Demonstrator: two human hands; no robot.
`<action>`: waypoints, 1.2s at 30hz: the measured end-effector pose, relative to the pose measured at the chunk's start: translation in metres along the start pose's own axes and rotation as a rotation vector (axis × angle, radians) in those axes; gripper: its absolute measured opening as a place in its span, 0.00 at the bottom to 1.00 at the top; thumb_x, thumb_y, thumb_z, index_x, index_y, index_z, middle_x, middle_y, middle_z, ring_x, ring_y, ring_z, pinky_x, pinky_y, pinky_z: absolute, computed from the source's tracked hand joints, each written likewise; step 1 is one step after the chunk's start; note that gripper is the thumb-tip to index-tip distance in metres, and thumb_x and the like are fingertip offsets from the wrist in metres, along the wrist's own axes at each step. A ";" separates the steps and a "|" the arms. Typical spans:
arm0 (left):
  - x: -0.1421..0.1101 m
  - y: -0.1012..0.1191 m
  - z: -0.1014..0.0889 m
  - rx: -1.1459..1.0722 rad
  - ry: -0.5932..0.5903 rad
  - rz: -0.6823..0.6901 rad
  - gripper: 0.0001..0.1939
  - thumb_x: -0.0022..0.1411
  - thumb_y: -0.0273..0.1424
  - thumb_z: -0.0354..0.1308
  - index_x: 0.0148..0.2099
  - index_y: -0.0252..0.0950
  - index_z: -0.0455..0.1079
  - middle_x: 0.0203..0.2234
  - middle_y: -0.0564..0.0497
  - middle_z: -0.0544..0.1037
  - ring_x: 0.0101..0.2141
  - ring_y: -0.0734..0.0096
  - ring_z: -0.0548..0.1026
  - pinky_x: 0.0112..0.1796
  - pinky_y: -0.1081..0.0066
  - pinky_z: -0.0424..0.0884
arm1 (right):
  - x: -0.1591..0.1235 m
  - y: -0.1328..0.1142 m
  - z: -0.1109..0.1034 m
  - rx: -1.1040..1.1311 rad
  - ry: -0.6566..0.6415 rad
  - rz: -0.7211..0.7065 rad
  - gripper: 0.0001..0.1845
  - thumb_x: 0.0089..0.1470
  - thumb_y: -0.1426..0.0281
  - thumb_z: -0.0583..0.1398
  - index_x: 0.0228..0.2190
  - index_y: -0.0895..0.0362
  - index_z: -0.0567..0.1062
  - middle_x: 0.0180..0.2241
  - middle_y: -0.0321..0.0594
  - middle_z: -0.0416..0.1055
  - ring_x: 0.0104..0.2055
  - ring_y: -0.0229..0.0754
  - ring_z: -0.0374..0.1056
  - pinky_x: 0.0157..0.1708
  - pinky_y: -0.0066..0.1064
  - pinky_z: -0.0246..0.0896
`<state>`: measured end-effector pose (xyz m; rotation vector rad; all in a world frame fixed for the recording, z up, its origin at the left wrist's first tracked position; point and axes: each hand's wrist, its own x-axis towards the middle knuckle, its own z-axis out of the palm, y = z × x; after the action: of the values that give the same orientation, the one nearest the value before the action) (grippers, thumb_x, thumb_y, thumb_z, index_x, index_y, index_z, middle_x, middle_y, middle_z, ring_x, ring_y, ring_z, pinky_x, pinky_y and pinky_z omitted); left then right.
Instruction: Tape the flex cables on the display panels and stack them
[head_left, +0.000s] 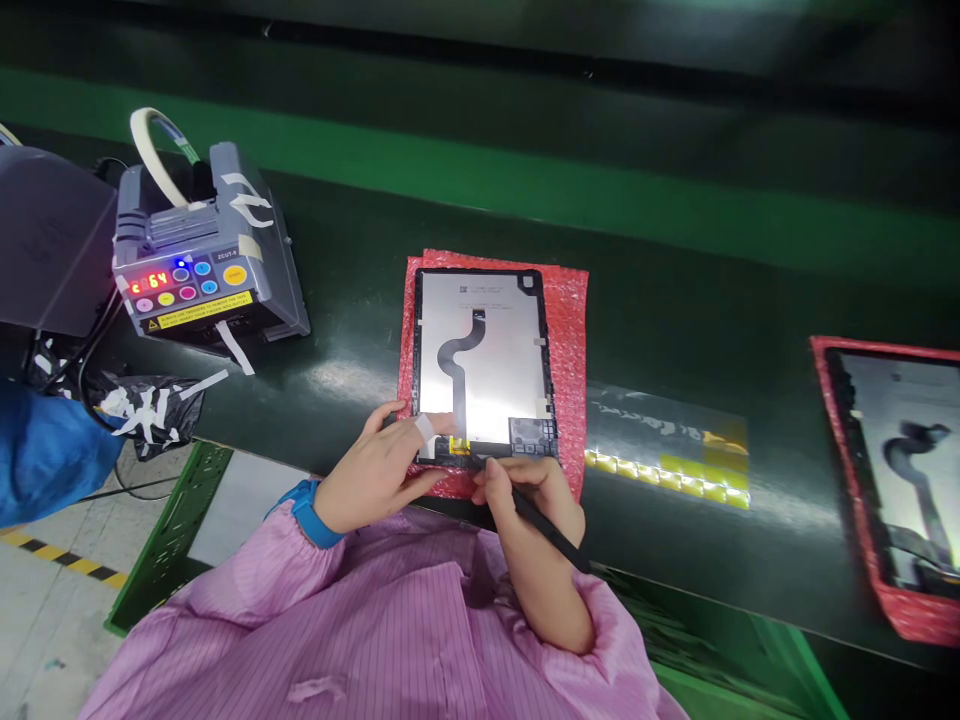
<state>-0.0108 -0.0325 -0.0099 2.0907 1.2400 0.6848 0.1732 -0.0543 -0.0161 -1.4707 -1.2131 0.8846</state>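
Observation:
An opened tablet screen assembly [495,370] with a silvery back panel and black frame lies on red bubble wrap [571,400]. A dark, wavy flex cable [459,385] runs down it to a piece of yellow tape [459,446] near the lower edge. My left hand [386,465] rests over the lower left corner, fingers apart, one fingertip at the cable. White tape is wrapped around that finger. Held in my right hand [529,495] is a slim black pen-like tool [551,532]; its tip, at the lower edge of the assembly, is too small to make out.
A tape dispenser [202,250] with a lit display stands at the left, a tape strip sticking out. Clear film [667,435] with yellow tape pieces lies right of the bubble wrap. Farther right is a second screen assembly [915,450]. A green crate [169,540] sits below the bench edge.

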 end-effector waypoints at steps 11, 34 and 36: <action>0.000 0.000 -0.001 0.016 -0.009 0.001 0.26 0.74 0.32 0.56 0.69 0.42 0.55 0.56 0.45 0.79 0.51 0.59 0.81 0.65 0.48 0.59 | 0.004 0.000 -0.002 0.124 -0.039 0.018 0.17 0.62 0.61 0.66 0.28 0.52 0.65 0.25 0.32 0.76 0.20 0.36 0.70 0.23 0.30 0.68; -0.001 0.015 -0.002 0.107 0.001 0.185 0.18 0.74 0.23 0.49 0.61 0.40 0.69 0.53 0.46 0.82 0.60 0.60 0.74 0.64 0.50 0.54 | 0.018 -0.016 -0.043 0.080 0.063 0.027 0.12 0.64 0.58 0.64 0.36 0.53 0.73 0.25 0.34 0.77 0.16 0.33 0.64 0.16 0.25 0.56; -0.005 0.029 0.002 -0.138 -0.003 0.212 0.18 0.70 0.22 0.50 0.57 0.39 0.71 0.50 0.46 0.83 0.54 0.63 0.77 0.61 0.57 0.62 | 0.021 -0.031 -0.056 0.091 -0.066 -0.016 0.13 0.65 0.57 0.63 0.35 0.53 0.76 0.28 0.38 0.79 0.21 0.37 0.70 0.20 0.27 0.63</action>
<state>0.0054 -0.0480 0.0090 2.1237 0.9491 0.8359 0.2229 -0.0467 0.0281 -1.3661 -1.2155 0.9721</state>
